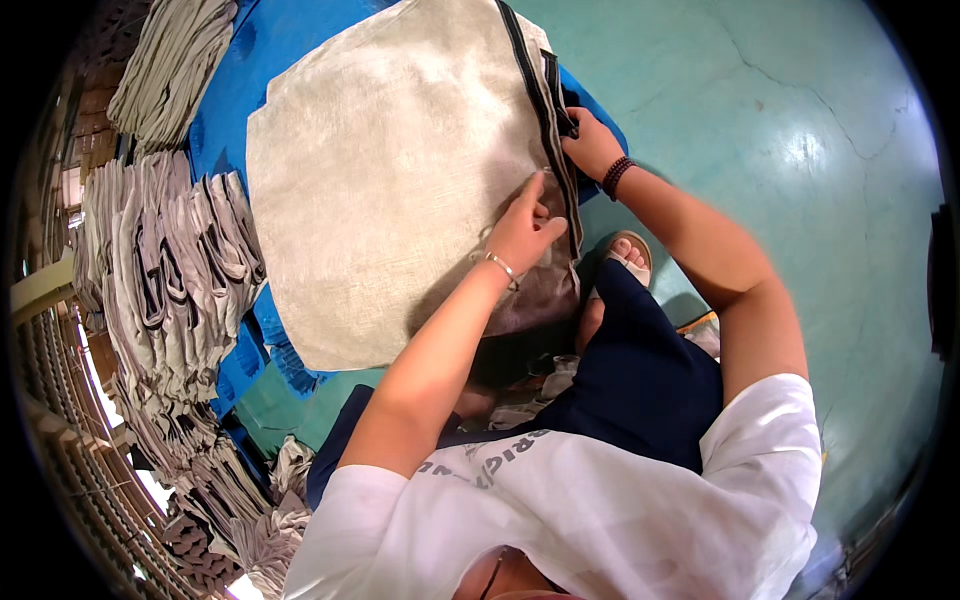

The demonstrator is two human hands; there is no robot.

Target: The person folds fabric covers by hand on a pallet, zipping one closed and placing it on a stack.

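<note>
A large cream cloth piece (380,190) lies spread flat before me, with a black-striped band (541,105) along its right edge. My left hand (522,228) rests on the cloth close to that band, index finger stretched forward and thumb apart, with nothing held. At the band's outer side, my right hand (592,145) has its fingers closed on the dark edge, pinching it near a folded-over part. The fingertips of that hand are partly hidden by the band.
Blue sheeting (225,130) lies under the cloth. Stacks of folded beige fabric (160,260) line the left side, with another folded pile (175,70) at the far left. Green floor (800,200) stretches to the right, and my sandalled foot (628,255) stands beside the cloth.
</note>
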